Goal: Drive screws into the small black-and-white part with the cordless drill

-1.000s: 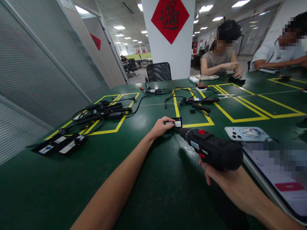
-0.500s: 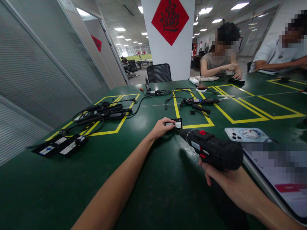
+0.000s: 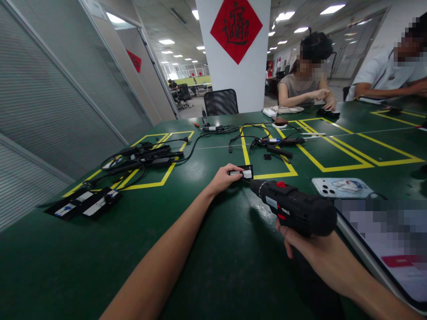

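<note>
My left hand (image 3: 227,178) is closed on a small flat black piece with a white label (image 3: 247,172), held down on the green table (image 3: 200,249). In my right hand (image 3: 302,246) is a black cordless drill (image 3: 293,206) with red buttons, gripped by its handle. The drill lies level, pointing left and away from me, and its thin bit reaches the near edge of the black piece. Whether the tip touches the piece or a screw is too small to tell.
Black cables and adapters (image 3: 143,155) lie left, with black labelled pieces (image 3: 75,202) nearer. A pen-like tool (image 3: 283,141) and cables lie beyond my hands. A phone (image 3: 343,188) and a tablet (image 3: 387,249) are on the right. Two people sit across the table.
Almost nothing differs. The drill and my right hand have shifted very slightly left; my left hand stays on the black piece.
</note>
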The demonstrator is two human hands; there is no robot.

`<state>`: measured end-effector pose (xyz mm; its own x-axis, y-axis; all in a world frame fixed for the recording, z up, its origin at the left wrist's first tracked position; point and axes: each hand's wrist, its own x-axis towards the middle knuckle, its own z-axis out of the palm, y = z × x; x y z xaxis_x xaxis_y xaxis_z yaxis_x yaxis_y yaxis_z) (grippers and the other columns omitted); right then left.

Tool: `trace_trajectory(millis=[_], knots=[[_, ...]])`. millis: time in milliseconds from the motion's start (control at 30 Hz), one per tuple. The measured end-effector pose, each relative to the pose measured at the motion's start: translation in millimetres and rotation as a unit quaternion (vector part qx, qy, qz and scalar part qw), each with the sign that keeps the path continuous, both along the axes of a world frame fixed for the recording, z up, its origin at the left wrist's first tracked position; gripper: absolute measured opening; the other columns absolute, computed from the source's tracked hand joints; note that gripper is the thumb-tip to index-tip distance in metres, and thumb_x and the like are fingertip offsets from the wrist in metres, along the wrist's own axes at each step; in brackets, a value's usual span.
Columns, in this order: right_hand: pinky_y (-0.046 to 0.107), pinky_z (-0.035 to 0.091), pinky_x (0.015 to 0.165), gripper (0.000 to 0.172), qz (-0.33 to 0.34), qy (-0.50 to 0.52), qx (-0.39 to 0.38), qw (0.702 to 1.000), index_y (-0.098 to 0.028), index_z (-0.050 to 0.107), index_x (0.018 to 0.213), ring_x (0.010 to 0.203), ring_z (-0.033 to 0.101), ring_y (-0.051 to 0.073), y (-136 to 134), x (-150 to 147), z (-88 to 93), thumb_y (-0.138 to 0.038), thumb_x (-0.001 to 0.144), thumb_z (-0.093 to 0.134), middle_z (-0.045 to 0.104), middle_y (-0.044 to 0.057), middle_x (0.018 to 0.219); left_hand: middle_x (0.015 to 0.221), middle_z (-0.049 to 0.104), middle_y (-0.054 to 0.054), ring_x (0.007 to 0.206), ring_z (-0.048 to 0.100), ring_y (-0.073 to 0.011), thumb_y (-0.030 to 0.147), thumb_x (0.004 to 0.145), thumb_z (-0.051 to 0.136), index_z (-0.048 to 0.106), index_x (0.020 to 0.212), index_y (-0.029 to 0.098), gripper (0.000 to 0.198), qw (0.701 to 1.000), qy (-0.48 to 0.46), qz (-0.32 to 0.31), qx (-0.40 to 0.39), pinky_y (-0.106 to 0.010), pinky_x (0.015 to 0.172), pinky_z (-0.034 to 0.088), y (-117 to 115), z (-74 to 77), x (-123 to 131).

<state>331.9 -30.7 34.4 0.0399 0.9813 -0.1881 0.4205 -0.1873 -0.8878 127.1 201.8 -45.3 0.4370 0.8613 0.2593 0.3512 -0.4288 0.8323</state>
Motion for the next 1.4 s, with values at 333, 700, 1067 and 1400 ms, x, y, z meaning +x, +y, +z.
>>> trace_trajectory(millis=[333,700,1067,1400], knots=[[0.026,0.043,0.051,0.035,-0.002,-0.004,-0.011,1.000,-0.019,0.058,0.060,0.065,0.061,0.018,-0.2,-0.6,1.4,-0.045,0.082,0.050,0.063,0.004,0.064,0.100,0.063,-0.004,0.091,0.060,-0.0181,0.033,0.074,0.064,0.070,0.098,0.020,0.027,1.000,0.000,0.000,0.003,-0.031,0.084,0.046,-1.5,1.4,0.7],[0.025,0.042,0.051,0.040,0.006,-0.012,0.019,1.000,-0.020,0.054,0.052,0.064,0.061,0.018,-0.1,0.6,0.9,-0.044,0.083,0.048,0.061,0.004,0.061,0.102,0.064,-0.004,0.093,0.060,-0.0188,0.032,0.075,0.063,0.070,0.098,0.021,0.027,1.000,0.002,0.003,0.004,-0.031,0.085,0.046,-1.4,1.5,0.1],[0.026,0.045,0.054,0.037,0.005,0.002,0.012,1.000,-0.019,0.056,0.056,0.073,0.063,0.020,0.4,-0.2,0.4,-0.043,0.083,0.049,0.064,0.005,0.066,0.102,0.064,-0.004,0.093,0.060,-0.0189,0.032,0.075,0.063,0.070,0.098,0.021,0.026,1.000,0.003,0.003,0.000,-0.032,0.086,0.046,-3.1,3.1,0.5],[0.026,0.044,0.051,0.036,0.039,-0.008,-0.003,0.999,-0.019,0.057,0.058,0.072,0.063,0.020,1.7,4.3,1.1,-0.043,0.084,0.049,0.065,0.005,0.069,0.102,0.063,-0.004,0.093,0.060,-0.0184,0.032,0.075,0.064,0.070,0.098,0.020,0.026,1.000,-0.002,-0.005,0.004,-0.030,0.085,0.046,-0.2,0.0,-0.3]])
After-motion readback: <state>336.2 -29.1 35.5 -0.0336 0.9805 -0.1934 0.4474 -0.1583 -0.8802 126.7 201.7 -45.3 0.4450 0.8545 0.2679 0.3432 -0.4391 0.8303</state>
